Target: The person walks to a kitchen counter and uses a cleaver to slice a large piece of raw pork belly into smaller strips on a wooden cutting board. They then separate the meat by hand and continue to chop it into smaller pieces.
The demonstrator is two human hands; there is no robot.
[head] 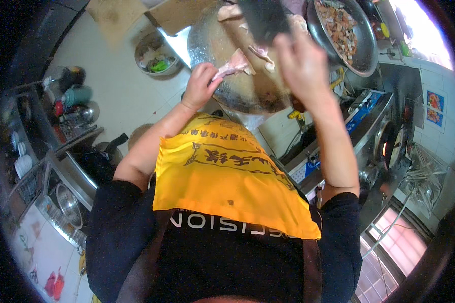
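Note:
A round chopping block (pixel 227 91) stands before me, its top wet and brownish. My left hand (pixel 203 84) pinches the near end of a piece of raw meat (pixel 238 62) that lies on the block. Raised over the block's right part, my right hand (pixel 303 64) grips a broad dark cleaver (pixel 264 21), blurred; its handle is hidden in my fist. Between the held piece and the cleaver lies a smaller strip of raw meat (pixel 263 57). Another pale raw piece (pixel 228 12) rests at the block's far side, and more meat (pixel 298 22) shows partly behind the cleaver.
A large metal bowl (pixel 369 57) of chopped pieces stands at the back right. Left of the block, a metal bin (pixel 170 70) with scraps sits on the floor. A stove (pixel 379 113) with a visible flame is at the right; shelves (pixel 60 147) stand at the left.

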